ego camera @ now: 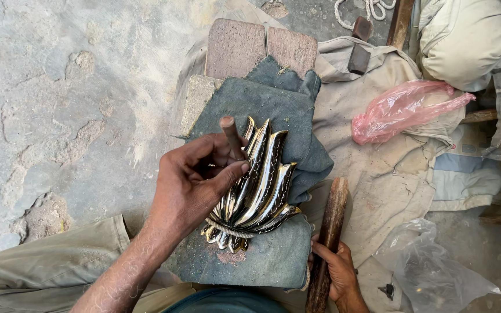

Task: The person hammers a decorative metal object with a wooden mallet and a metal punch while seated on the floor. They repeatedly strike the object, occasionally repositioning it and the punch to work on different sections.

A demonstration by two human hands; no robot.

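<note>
Head view: shiny leaf-shaped brass ornament (pixel 256 185), ridged and pointed.

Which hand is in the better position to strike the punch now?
Right. The right hand already grips the wooden stick beside the shiny leaf-shaped metal piece, free to swing. The left hand is busy holding the punch upright on it.

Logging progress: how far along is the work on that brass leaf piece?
Done: the brass leaf ornament already shows polished, grooved blades and lies on the grey cloth. In hand: left hand sets a punch on it; right hand grips a wooden mallet. What is left cannot be told.
</note>
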